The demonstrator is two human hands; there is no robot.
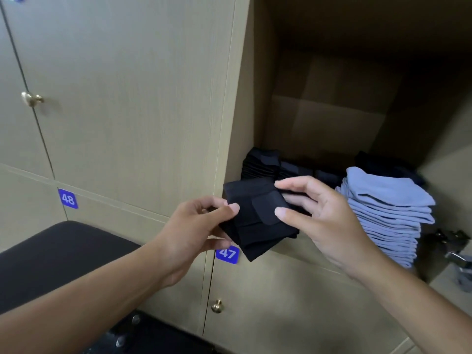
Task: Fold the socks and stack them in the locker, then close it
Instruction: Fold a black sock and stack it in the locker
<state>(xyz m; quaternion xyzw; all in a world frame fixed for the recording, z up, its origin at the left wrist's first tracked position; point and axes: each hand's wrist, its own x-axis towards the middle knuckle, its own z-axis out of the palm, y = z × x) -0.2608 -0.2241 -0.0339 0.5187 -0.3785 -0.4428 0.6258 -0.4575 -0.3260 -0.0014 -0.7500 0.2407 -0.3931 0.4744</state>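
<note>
While both hands meet in front of the open locker, a folded black sock is held between them, just outside its front edge. The left hand pinches the sock's left edge between thumb and fingers; the right hand grips the right side, thumb on top, fingers behind. Beyond the right hand, inside the locker, a tall stack of light blue socks stands near the front. Behind both hands, rows of dark folded socks lie against the back. A cardboard box fills the rear.
</note>
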